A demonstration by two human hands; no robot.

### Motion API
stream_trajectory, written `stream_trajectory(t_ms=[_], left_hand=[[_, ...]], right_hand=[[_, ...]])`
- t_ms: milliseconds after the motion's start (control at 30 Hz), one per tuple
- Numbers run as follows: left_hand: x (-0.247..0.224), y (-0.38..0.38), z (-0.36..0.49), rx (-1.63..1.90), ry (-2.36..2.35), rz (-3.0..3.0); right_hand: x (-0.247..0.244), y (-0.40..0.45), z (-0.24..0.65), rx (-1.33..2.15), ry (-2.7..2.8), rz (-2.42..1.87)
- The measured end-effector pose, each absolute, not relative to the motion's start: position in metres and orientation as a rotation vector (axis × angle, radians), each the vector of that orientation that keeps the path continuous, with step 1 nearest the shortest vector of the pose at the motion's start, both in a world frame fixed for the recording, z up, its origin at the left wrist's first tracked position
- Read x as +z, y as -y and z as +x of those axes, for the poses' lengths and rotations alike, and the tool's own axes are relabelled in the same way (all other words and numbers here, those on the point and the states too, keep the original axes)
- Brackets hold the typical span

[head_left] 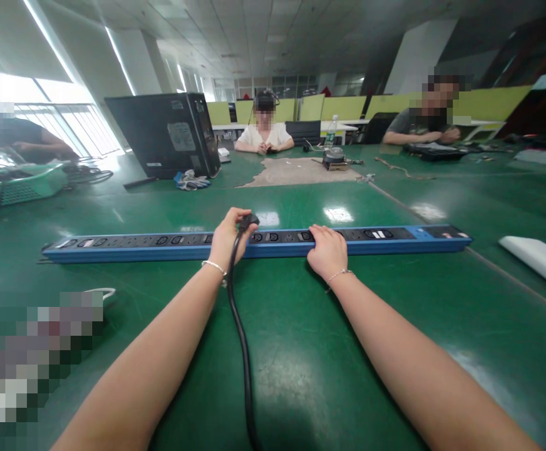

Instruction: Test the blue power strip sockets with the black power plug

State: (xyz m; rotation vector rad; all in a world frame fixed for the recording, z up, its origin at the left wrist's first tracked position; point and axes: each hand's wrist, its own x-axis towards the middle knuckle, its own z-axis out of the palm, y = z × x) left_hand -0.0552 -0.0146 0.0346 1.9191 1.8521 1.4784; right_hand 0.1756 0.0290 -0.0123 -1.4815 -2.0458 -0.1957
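A long blue power strip (127, 252) with a black socket face lies across the green table in front of me. My left hand (227, 237) grips a black power plug (249, 220) just above the strip's middle. From that plug a thick black cable (241, 332) runs down toward the near edge of the view. My right hand (328, 249) is wrapped over the strip, right of its middle, with the fingers on the socket face and the thumb at the front side. Several sockets show between my two hands.
At the back left stands a black computer case (169, 134), with gloves (192, 180) beside it. A green basket (17, 186) sits far left, a white device (538, 260) far right. Several people sit around the table. A bottle (332, 133) stands at the back.
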Motion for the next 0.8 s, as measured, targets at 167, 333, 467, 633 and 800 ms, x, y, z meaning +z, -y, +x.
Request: stream_trajectory(t_ms=[167, 333, 467, 633, 800], left_hand=[[0.034, -0.005, -0.005, 1.166, -1.845, 2.069], [0.027, -0.022, 0.015, 0.994, -1.929, 2.13], [0.029, -0.022, 0.019, 0.891, -2.006, 2.153], [0.037, -0.015, 0.027, 0.772, -2.1, 2.247], [0.035, -0.009, 0.033, 0.747, -2.171, 2.25]], right_hand=[[-0.012, -0.029, 0.177, -0.183, 2.039, -1.464], [-0.011, -0.029, 0.177, -0.157, 2.048, -1.466], [-0.012, -0.029, 0.177, -0.132, 2.033, -1.452], [-0.011, -0.031, 0.177, -0.077, 1.984, -1.43], [-0.007, -0.028, 0.168, 0.018, 2.017, -1.121]])
